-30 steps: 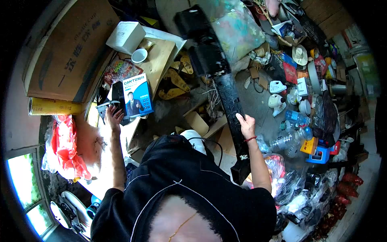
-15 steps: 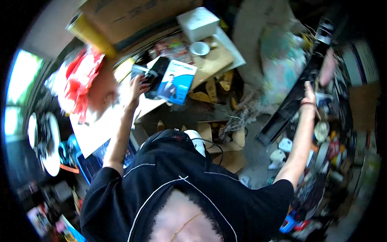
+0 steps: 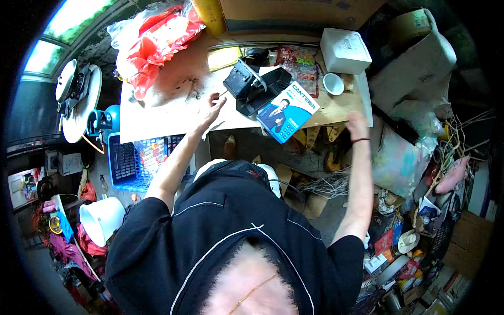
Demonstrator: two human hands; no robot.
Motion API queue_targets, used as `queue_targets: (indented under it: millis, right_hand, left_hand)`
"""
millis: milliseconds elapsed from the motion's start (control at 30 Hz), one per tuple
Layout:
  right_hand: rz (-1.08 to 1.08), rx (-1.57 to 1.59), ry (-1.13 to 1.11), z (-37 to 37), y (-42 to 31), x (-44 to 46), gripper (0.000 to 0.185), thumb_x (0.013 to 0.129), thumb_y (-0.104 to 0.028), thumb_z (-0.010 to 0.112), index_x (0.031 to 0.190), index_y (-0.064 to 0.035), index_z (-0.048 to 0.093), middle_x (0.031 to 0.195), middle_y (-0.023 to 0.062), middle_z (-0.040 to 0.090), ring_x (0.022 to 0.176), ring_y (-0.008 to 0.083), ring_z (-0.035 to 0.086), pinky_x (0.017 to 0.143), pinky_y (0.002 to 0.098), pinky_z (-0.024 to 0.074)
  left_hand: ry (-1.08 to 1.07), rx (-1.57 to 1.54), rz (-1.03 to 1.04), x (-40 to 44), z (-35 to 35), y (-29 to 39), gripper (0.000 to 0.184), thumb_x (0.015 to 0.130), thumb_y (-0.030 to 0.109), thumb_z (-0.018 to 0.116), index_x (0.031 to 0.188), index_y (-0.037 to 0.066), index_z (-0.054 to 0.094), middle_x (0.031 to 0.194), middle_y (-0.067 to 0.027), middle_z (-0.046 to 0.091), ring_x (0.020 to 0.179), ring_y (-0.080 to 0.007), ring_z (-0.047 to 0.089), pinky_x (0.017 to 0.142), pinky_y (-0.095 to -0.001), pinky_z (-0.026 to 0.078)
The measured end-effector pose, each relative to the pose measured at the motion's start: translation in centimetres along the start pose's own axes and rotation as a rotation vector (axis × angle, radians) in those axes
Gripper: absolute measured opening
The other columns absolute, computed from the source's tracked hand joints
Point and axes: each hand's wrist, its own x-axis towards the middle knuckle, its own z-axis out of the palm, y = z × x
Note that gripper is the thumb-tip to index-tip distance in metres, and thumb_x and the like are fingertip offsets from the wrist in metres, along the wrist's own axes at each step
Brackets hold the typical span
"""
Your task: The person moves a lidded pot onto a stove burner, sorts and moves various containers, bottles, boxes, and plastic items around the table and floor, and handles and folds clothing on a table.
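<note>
My left hand (image 3: 212, 108) is over the front of the table, its fingers drawn together around something thin I cannot make out. Just beyond the fingertips lies a black plastic case (image 3: 262, 86), opened out, with its inside partly hidden. A blue and white box (image 3: 288, 111) printed with a person's picture leans against the case at the table's front edge. My right hand (image 3: 357, 125) is smeared by motion near the table's right front corner, wearing a dark band at the wrist. Whether its fingers are apart does not show.
Red plastic bags (image 3: 157, 50) lie at the table's (image 3: 173, 113) left. A white foam box (image 3: 345, 51) and a white bowl (image 3: 333, 84) sit at its right. A blue crate (image 3: 123, 165) and white bucket (image 3: 102, 219) stand at lower left. Clutter fills the floor at right.
The view has turned, so the table now sits further right. My right hand has come from beside a long black object to the table's corner. My left hand's fingers, spread before, are drawn in.
</note>
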Motion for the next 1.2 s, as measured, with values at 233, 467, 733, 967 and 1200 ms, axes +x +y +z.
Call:
queue_targets:
  millis: [233, 467, 733, 967, 1200]
  right_hand:
    - [0.193, -0.117, -0.156, 11.0, 11.2, -8.6, 0.025, 0.068, -0.035, 0.063, 0.075, -0.0132, 0.053, 0.061, -0.0052, 0.048, 0.05, 0.0078, 0.042, 0.05, 0.0294, 0.0349]
    - [0.463, 0.058, -0.231, 14.2, 10.3, -12.8, 0.046, 0.062, -0.038, 0.068, 0.094, -0.0082, 0.052, 0.094, 0.0059, 0.052, 0.088, 0.0194, 0.047, 0.078, 0.0477, 0.0349]
    - [0.387, 0.079, -0.221, 13.1, 7.8, -13.5, 0.042, 0.063, -0.039, 0.067, 0.086, -0.0067, 0.054, 0.074, 0.006, 0.058, 0.061, 0.018, 0.056, 0.056, 0.0296, 0.0453]
    - [0.277, 0.065, -0.116, 9.3, 5.4, -16.3, 0.046, 0.065, -0.04, 0.064, 0.091, -0.004, 0.052, 0.077, 0.0079, 0.057, 0.062, 0.0178, 0.056, 0.055, 0.0285, 0.045]
    - [0.296, 0.103, -0.027, 6.5, 6.5, -17.8, 0.054, 0.065, -0.045, 0.063, 0.093, -0.0014, 0.05, 0.076, 0.0104, 0.057, 0.06, 0.0193, 0.056, 0.052, 0.0284, 0.0463]
  left_hand:
    - [0.005, 0.301, 0.307, 5.0, 2.1, 2.3, 0.09, 0.059, 0.041, 0.067, 0.124, 0.002, 0.019, 0.122, -0.0263, 0.025, 0.114, -0.0353, 0.026, 0.093, -0.0401, 0.027]
    - [-0.032, 0.586, 0.291, 8.6, 4.1, 3.2, 0.108, 0.051, 0.042, 0.071, 0.127, 0.001, 0.006, 0.125, -0.0244, 0.018, 0.115, -0.037, 0.023, 0.095, -0.0401, 0.025]
    - [-0.156, 0.61, 0.225, 8.7, 3.2, 4.3, 0.118, 0.045, 0.04, 0.075, 0.127, 0.001, 0.0, 0.117, -0.0285, 0.025, 0.108, -0.0392, 0.031, 0.092, -0.0393, 0.028]
    - [-0.119, 0.389, 0.343, 10.0, 2.6, 0.7, 0.118, 0.039, 0.04, 0.077, 0.126, 0.0, 0.008, 0.115, -0.0233, 0.033, 0.107, -0.0343, 0.034, 0.092, -0.0377, 0.029]
    - [-0.441, -0.347, 0.066, 5.7, -1.6, 4.0, 0.095, 0.054, 0.026, 0.075, 0.125, 0.002, 0.017, 0.106, -0.0188, 0.045, 0.092, -0.0252, 0.05, 0.078, -0.0337, 0.043]
